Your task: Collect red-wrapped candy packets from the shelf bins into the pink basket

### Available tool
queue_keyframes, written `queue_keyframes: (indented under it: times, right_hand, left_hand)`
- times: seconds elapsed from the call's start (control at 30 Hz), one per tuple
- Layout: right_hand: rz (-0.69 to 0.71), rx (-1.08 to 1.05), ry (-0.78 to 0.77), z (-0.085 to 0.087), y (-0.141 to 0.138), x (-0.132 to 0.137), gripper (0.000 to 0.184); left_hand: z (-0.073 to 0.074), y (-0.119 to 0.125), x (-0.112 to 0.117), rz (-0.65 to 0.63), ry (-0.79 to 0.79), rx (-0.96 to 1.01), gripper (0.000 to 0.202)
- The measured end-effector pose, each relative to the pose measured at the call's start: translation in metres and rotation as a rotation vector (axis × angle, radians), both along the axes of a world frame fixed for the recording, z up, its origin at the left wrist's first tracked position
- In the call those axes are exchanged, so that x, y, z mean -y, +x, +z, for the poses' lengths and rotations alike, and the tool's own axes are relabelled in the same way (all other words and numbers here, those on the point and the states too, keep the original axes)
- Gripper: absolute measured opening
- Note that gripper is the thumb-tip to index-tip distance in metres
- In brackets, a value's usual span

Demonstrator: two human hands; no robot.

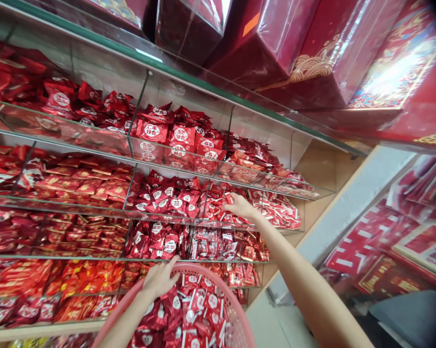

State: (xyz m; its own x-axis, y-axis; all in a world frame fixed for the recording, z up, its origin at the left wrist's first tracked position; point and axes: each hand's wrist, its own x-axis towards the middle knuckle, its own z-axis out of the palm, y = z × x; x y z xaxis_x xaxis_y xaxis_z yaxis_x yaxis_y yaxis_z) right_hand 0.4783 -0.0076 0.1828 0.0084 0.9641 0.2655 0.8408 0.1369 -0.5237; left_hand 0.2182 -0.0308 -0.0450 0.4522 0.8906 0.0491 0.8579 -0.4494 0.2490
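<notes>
My right hand (239,208) reaches into a glass-fronted shelf compartment, its thumb and fingers around a small red-and-white candy packet (227,199). More such packets (214,205) lie heaped about it. Over the far left rim of a pink plastic basket (236,302) is my left hand (160,279), fingers apart, with nothing seen in it. Whether its palm rests on the rim I cannot tell. Inside the basket, dark red packets (163,309) lie on the left and red-and-white packets (203,304) on the right.
Clear dividers split the shelf tiers, and glass strips (160,212) front them. Red packets (181,137) fill compartments above and beside my hands. Large dark red boxes (254,38) stand on the glass top shelf (189,72). At right are red printed goods (363,237) and tiled floor (276,324).
</notes>
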Motion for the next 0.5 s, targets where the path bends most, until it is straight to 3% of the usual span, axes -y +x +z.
queue_keyframes:
  times: [0.27,0.5]
  right_hand:
    - [-0.188,0.309,0.058,-0.034,-0.042,-0.023,0.042]
    - [-0.220,0.276,0.082,-0.041,-0.042,-0.025,0.056]
  left_hand:
    - [0.002,0.000,0.001,0.001,-0.013,-0.011,0.052]
    - [0.004,0.000,0.001,0.010,-0.038,-0.014,0.053]
